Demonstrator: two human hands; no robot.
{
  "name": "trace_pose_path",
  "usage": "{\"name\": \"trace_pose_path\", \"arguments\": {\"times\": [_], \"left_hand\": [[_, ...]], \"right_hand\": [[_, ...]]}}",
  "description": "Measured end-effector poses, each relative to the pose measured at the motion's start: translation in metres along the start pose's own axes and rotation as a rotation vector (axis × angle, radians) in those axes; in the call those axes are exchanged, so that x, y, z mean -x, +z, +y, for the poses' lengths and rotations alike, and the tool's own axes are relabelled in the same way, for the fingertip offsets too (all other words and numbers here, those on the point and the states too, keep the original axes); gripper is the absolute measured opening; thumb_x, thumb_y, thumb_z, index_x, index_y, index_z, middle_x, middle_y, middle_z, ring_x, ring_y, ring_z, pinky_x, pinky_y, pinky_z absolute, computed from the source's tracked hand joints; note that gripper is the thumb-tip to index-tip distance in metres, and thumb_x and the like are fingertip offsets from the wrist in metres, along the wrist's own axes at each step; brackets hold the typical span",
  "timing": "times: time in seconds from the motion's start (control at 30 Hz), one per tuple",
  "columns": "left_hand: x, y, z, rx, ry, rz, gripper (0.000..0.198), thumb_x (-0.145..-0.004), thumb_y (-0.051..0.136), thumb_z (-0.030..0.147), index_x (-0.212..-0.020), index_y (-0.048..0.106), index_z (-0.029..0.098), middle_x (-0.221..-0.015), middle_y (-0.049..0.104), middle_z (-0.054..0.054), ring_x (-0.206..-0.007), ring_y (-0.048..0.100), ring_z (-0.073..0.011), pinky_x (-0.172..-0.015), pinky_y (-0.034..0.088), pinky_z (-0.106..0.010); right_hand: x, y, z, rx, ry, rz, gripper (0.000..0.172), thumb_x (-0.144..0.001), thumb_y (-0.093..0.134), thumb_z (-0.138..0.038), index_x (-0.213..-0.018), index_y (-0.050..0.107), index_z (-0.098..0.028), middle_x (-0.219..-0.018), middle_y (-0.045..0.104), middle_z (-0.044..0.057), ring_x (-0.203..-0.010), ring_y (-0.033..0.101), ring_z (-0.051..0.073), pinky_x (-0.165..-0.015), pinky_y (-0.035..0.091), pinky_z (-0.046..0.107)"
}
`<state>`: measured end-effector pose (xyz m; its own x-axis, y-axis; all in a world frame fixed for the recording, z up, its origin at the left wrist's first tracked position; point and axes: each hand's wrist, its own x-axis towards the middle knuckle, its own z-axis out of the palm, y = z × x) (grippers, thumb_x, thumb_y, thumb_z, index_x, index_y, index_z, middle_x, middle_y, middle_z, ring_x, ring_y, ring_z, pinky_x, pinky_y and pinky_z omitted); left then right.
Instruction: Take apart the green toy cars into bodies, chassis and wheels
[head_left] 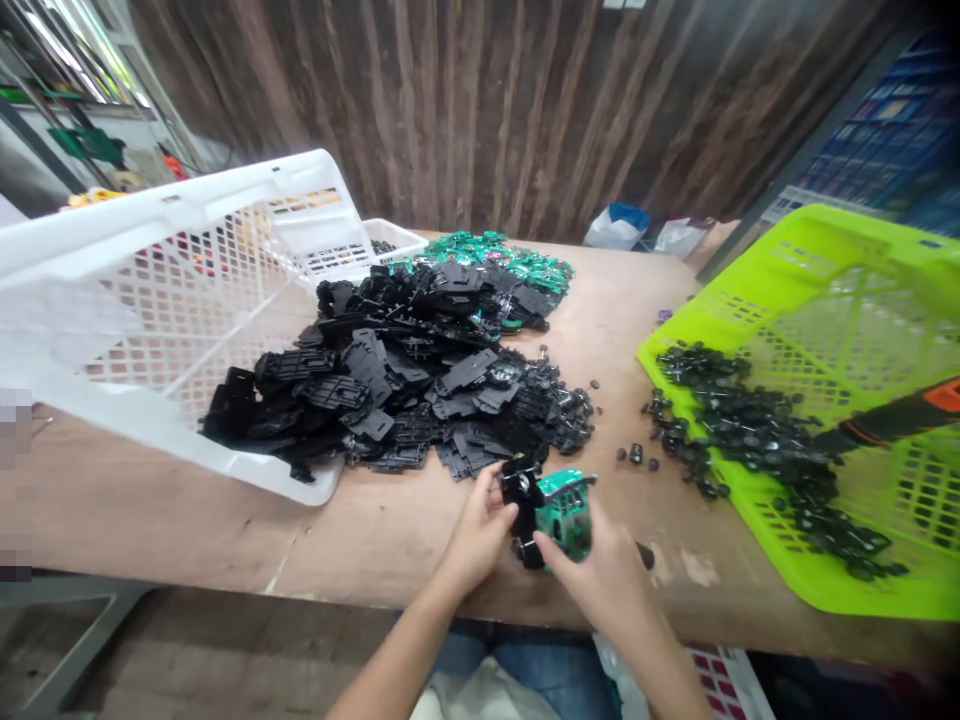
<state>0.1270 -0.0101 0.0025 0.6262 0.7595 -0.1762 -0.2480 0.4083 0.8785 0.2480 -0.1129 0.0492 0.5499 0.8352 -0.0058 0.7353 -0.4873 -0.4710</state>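
Near the table's front edge, my left hand (pixel 478 525) is closed on a black plastic toy car chassis (pixel 523 510) with wheels at its ends. My right hand (pixel 600 560) grips a green toy car body (pixel 566 510) between thumb and fingers. Chassis and body are held side by side, tilted; whether they are joined I cannot tell. Just beyond my hands lies a large heap of black chassis plates (pixel 390 380), with small wheels (pixel 559 405) at its right side. Behind it is a pile of green car bodies (pixel 472 250).
A white basket (pixel 172 390) lies tipped at the left, spilling black plates. At the right, a lime-green basket (pixel 780 570) holds many wheels, with an orange-and-black handled tool (pixel 892 415) across it. A small white tray (pixel 401 240) stands at the back.
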Motion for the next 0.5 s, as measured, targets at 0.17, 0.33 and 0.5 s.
{"name": "trace_pose_path", "arguments": {"times": [0.17,0.33,0.5], "left_hand": [[0.005,0.013,-0.016,-0.093,0.084,-0.103,0.049,-0.075,0.054,0.010,-0.122,0.047,0.019,-0.117,0.063,-0.010,-0.110,0.059,-0.0216,-0.101,0.040,-0.037],[0.006,0.009,-0.020,-0.106,0.082,-0.032,0.045,-0.073,0.060,0.013,-0.118,0.057,0.019,-0.116,0.064,-0.009,-0.108,0.059,-0.0215,-0.099,0.042,-0.035],[0.006,0.005,-0.013,-0.052,-0.063,-0.036,0.048,-0.074,0.068,0.035,-0.120,0.060,0.021,-0.101,0.067,-0.006,-0.080,0.062,-0.0177,-0.069,0.051,-0.027]], "right_hand": [[0.002,0.003,-0.020,0.038,0.111,-0.161,0.033,-0.075,0.063,-0.035,-0.103,0.060,-0.018,-0.085,0.072,0.009,-0.080,0.067,0.029,-0.065,0.044,0.031],[0.000,0.007,-0.007,-0.059,0.038,-0.123,0.028,-0.074,0.063,-0.034,-0.098,0.061,-0.020,-0.085,0.071,0.009,-0.080,0.067,0.028,-0.068,0.046,0.032],[0.003,0.015,-0.006,-0.098,0.048,-0.096,0.032,-0.078,0.058,-0.043,-0.100,0.060,-0.019,-0.081,0.071,0.010,-0.076,0.066,0.030,-0.065,0.046,0.035]]}}
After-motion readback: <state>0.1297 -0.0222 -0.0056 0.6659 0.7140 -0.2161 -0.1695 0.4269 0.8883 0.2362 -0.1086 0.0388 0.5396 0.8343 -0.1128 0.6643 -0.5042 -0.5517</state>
